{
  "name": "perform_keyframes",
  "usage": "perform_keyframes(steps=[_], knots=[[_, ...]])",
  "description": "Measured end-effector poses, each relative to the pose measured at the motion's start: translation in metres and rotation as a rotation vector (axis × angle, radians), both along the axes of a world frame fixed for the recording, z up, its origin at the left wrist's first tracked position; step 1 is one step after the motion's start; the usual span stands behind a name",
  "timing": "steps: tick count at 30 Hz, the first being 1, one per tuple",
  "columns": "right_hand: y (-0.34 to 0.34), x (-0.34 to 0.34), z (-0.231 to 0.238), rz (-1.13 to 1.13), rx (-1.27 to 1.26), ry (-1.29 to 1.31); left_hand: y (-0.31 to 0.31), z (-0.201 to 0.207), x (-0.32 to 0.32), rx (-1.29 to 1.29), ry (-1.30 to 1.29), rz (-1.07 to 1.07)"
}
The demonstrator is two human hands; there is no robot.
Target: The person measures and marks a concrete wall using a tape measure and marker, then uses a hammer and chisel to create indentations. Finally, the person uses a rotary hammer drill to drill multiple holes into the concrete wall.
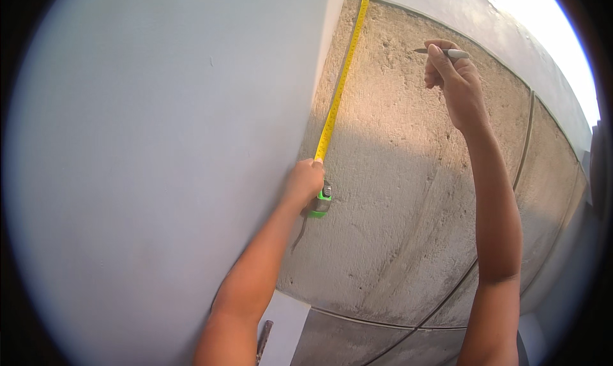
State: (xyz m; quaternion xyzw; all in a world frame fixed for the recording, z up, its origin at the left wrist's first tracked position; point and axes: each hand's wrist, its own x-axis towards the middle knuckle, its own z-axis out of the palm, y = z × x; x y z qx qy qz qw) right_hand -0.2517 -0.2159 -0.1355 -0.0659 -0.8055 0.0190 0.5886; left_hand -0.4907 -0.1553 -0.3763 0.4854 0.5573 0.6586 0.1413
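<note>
A yellow tape measure blade (345, 75) is stretched along the left edge of a rough concrete panel (389, 200), its hooked end at the panel's far edge. My left hand (308, 179) is closed on the blade near its green and black case (320, 203), which shows just below the fingers. Over the upper right part of the panel, my right hand (454, 72) pinches a marker (454, 53) with a grey-white barrel. Its dark tip points left, apart from the tape.
A smooth pale wall (166, 142) rises along the left side. Dark joint lines (525, 139) divide the panel from its neighbours. A pale band (440, 8) borders the far edge, with bright light beyond. A short dark rod (264, 340) lies near my left forearm.
</note>
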Motion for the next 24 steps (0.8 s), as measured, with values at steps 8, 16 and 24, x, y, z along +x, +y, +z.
perform_keyframes(steps=[8,16,24], knots=[[0.029,-0.044,0.071,-0.03,-0.049,0.062,0.026,-0.013,-0.001,0.018,0.063,0.076],[0.053,-0.1,0.12,-0.05,-0.087,0.143,0.024,-0.011,-0.004,0.044,0.07,0.058],[0.075,-0.125,0.136,-0.015,-0.175,0.163,0.022,-0.009,-0.003,0.011,0.092,0.079]])
